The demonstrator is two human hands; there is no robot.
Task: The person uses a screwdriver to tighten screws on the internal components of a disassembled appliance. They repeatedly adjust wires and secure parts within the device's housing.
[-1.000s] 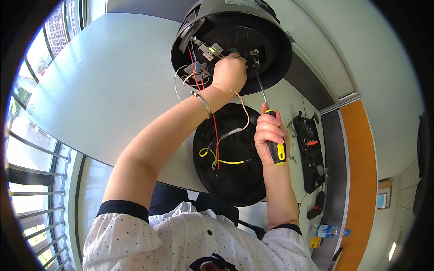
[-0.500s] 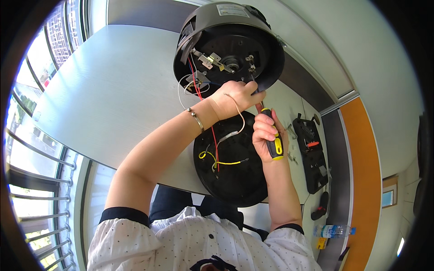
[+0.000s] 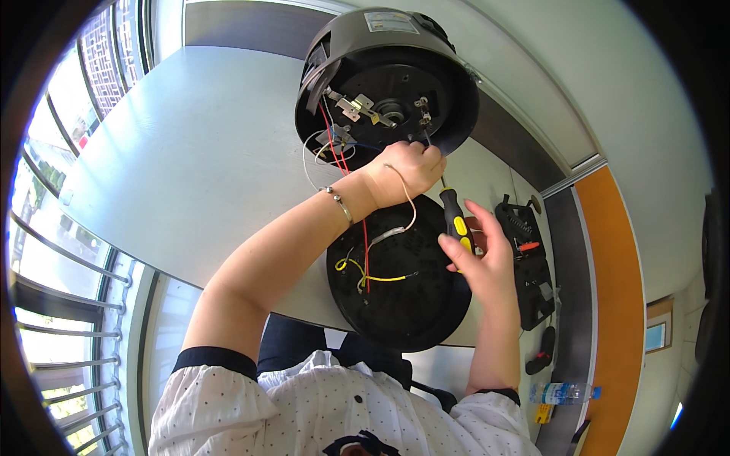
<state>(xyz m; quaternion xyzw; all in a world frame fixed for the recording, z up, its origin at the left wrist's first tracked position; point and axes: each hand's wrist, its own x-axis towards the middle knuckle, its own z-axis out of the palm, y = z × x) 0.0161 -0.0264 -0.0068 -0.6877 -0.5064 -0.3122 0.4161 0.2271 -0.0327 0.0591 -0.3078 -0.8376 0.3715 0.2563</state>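
A round grey-brown appliance housing, like a cooker body, lies on its side with its black underside and metal fittings facing me. My left hand is closed at its lower rim; what the fingers pinch is hidden, and a blue wire runs toward them. A yellow-and-black screwdriver points up past those fingers into the housing. Around its handle my right hand is loosely curled, thumb across the front, index finger lifted away. Below lies a round black base cover with a yellow wire on it. Red wires link cover and housing.
The light table stretches left, beside a barred window. At right are a black tool case, a red-and-black tool and a water bottle. A pale wire hangs over the left wrist.
My right hand has loosened its wrap on the screwdriver handle and shifted right and down, its index finger lifting. My left hand stays near the rim.
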